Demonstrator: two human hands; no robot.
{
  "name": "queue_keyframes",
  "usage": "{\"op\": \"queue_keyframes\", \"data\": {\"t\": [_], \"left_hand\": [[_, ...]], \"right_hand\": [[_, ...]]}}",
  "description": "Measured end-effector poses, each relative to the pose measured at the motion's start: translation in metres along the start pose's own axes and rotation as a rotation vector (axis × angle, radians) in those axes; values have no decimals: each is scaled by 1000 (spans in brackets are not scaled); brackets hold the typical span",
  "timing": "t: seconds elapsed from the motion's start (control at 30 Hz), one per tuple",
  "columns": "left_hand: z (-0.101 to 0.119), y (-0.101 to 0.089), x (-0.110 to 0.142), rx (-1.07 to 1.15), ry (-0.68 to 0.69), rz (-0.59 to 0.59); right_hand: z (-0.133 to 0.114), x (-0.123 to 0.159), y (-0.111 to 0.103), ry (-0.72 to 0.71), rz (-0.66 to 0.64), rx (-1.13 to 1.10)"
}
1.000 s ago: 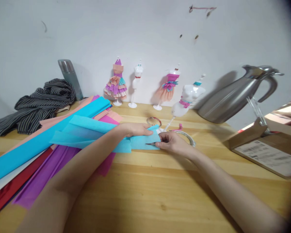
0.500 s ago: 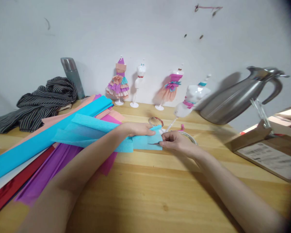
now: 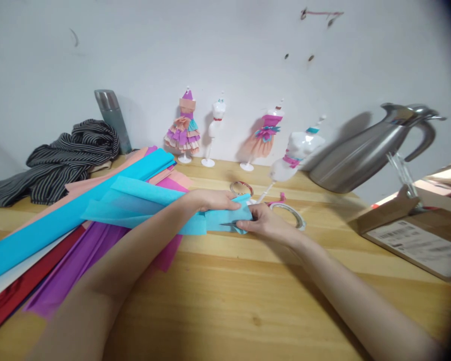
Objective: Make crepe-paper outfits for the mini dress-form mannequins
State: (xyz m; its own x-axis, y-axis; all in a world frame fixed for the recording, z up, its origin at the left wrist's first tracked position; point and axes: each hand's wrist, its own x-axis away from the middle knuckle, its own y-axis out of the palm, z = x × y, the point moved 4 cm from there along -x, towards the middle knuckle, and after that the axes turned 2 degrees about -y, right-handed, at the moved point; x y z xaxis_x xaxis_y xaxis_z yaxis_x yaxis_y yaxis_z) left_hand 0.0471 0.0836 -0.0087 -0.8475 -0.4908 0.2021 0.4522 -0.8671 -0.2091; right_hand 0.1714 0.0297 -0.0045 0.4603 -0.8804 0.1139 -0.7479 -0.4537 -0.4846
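My left hand (image 3: 218, 200) grips the folded light blue crepe paper (image 3: 215, 219) along its far edge, thumb on top and most fingers hidden. At the paper's right end, my right hand (image 3: 261, 220) is closed around small scissors (image 3: 229, 224). Their handles are hidden in the palm, and the thin blades lie across the paper, pointing left. The paper's near right corner bends up beside the blades. A large tape roll (image 3: 300, 220) lies just beyond my right hand, and a smaller ring-shaped roll (image 3: 242, 188) lies behind my left.
Rolled crepe papers, including a bright blue roll (image 3: 78, 210), spread over the table's left side. Behind stand several small dress forms, the nearest a white one (image 3: 298, 148). A steel jug (image 3: 361, 150) and cardboard box (image 3: 409, 240) are right; a striped cloth (image 3: 71, 155) and flask (image 3: 113, 118) are left.
My right hand has moved left with the scissors, so the blades reach farther into the blue paper. The paper's near right corner now bends up. My left hand keeps its place on the paper.
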Motion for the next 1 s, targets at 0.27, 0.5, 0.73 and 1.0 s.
{"op": "queue_keyframes", "data": {"t": [0.27, 0.5, 0.73, 1.0], "left_hand": [[-5, -4, -3, -84, 47, 4], [-7, -4, -5, -67, 66, -5], [-6, -3, -4, -26, 63, -28], [-9, -5, -4, -33, 26, -43]], "right_hand": [[-2, -1, 3, 12, 15, -13], [-2, -2, 5, -1, 3, -74], [4, -4, 3, -37, -9, -73], [8, -5, 3, -48, -37, -118]]}}
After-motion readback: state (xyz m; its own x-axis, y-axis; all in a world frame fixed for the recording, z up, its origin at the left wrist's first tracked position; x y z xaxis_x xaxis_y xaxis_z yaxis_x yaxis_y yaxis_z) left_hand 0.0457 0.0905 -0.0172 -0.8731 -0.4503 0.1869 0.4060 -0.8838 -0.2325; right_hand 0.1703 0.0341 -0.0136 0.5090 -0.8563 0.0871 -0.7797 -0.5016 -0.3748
